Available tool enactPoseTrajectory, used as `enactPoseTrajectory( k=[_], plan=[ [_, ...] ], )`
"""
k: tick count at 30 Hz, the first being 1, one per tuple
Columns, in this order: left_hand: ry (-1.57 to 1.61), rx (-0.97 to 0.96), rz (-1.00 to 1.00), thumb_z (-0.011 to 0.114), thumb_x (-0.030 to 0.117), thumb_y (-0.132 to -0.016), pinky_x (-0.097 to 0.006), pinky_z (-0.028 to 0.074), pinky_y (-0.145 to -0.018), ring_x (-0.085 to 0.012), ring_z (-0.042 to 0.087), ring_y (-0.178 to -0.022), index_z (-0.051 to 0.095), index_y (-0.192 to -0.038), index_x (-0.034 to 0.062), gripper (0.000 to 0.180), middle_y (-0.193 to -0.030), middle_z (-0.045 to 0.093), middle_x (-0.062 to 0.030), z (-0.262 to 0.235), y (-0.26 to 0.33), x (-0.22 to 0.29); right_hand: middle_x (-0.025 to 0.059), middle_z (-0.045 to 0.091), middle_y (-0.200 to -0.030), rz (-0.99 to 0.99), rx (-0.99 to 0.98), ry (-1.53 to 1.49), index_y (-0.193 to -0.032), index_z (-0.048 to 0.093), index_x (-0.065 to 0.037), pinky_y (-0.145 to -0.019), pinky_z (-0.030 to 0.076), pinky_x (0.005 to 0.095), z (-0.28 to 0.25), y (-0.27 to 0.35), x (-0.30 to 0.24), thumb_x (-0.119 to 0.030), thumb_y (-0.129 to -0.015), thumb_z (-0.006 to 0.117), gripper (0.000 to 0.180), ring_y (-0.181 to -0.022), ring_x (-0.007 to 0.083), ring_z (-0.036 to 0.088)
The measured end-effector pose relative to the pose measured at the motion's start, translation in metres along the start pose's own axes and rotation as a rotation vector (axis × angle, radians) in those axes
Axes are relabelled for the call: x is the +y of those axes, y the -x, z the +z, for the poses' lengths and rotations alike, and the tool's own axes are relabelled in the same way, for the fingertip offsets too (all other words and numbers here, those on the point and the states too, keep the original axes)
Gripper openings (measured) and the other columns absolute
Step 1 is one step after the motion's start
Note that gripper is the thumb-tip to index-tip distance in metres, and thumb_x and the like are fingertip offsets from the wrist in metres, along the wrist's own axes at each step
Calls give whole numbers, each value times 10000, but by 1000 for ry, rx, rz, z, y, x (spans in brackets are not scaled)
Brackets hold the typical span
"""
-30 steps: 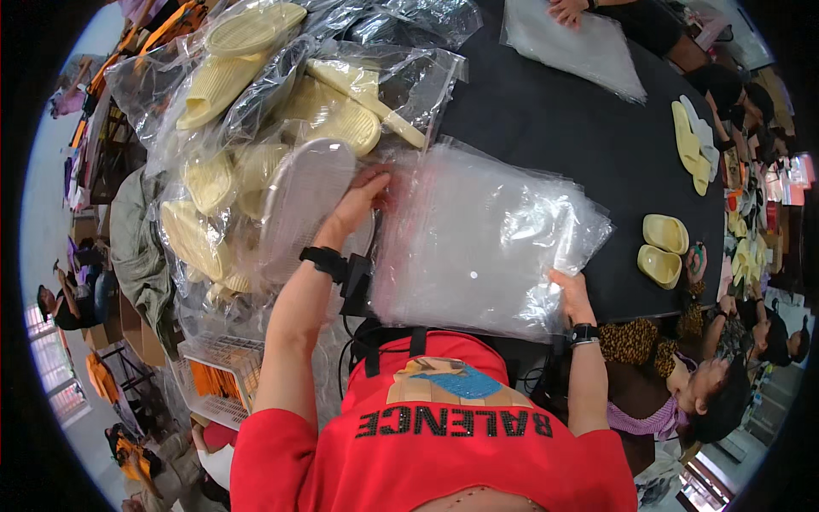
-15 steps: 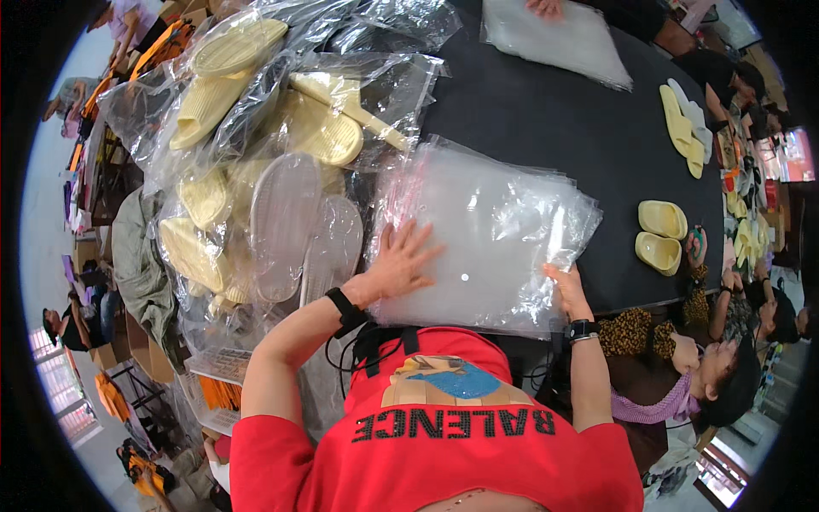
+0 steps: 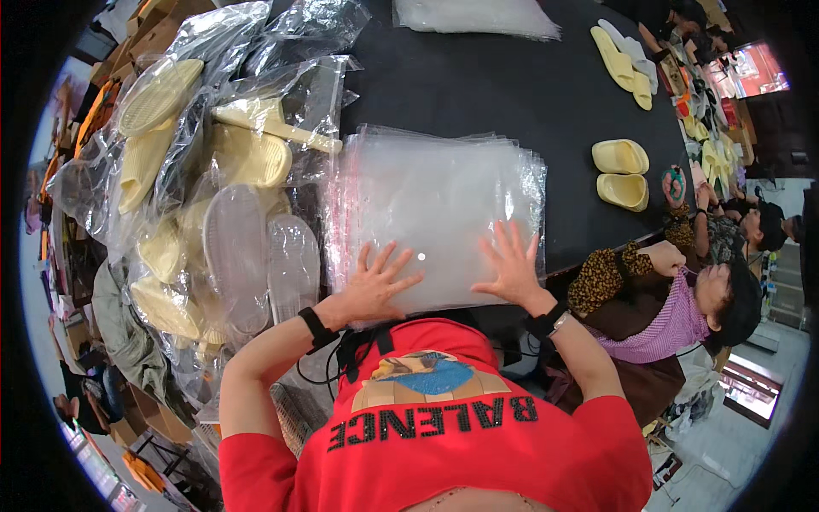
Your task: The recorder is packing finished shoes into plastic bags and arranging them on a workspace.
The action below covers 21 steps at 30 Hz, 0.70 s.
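Observation:
A stack of clear plastic bags point(image 3: 444, 188) lies flat on the black table in front of me, its left edge tinged pink. My left hand point(image 3: 372, 286) rests on the stack's near left part with fingers spread. On the near right part my right hand point(image 3: 512, 266) lies flat, its fingers also apart. Neither hand grips anything. Just left of the stack, a pair of pale grey slippers point(image 3: 237, 256) sits in clear plastic, beside bagged cream-yellow slippers point(image 3: 252, 155).
More bags point(image 3: 478, 17) lie at the table's far edge. Yellow clogs point(image 3: 621, 174) and a yellow slipper pair point(image 3: 621, 66) stand on the black table point(image 3: 478, 85) to the right. A person in a purple checked scarf point(image 3: 657, 320) sits close on my right.
My right hand has let go of the stack's right edge and now lies flat on top. The stack looks squarer. The whole view has shifted, and the far hand is out of sight.

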<state>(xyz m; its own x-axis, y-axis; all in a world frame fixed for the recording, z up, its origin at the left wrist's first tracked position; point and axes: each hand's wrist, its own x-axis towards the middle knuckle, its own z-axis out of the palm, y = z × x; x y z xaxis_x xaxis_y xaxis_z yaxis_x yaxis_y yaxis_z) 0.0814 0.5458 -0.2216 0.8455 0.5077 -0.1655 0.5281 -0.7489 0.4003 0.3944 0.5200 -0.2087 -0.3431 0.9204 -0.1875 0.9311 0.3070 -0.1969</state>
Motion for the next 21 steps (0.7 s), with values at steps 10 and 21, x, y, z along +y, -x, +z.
enactPoseTrajectory(
  k=[10, 21],
  plan=[
    [40, -33, -15, 608, 565, -666, -581, 102, -1008, -361, 189, -1290, 345, -1321, 244, 775, -1396, 250, -122, -4, -19, -11, 121, 153, -1437, -17, -49, -1, -1303, 382, -246, -913, -22, 708, 43, -1, 4, -662, -540, 625, 902, -1327, 351, 56],
    [-59, 96, -319, 606, 589, -653, -474, 358, -842, -310, 439, -1054, 382, -1270, 137, 796, -1125, 484, -129, -74, -168, -115, 203, 162, -1412, 557, 116, -174, -1354, 284, -170, -947, 136, 634, 16, 4, 37, -605, -646, 609, 892, -1280, 387, 177]
  ],
)
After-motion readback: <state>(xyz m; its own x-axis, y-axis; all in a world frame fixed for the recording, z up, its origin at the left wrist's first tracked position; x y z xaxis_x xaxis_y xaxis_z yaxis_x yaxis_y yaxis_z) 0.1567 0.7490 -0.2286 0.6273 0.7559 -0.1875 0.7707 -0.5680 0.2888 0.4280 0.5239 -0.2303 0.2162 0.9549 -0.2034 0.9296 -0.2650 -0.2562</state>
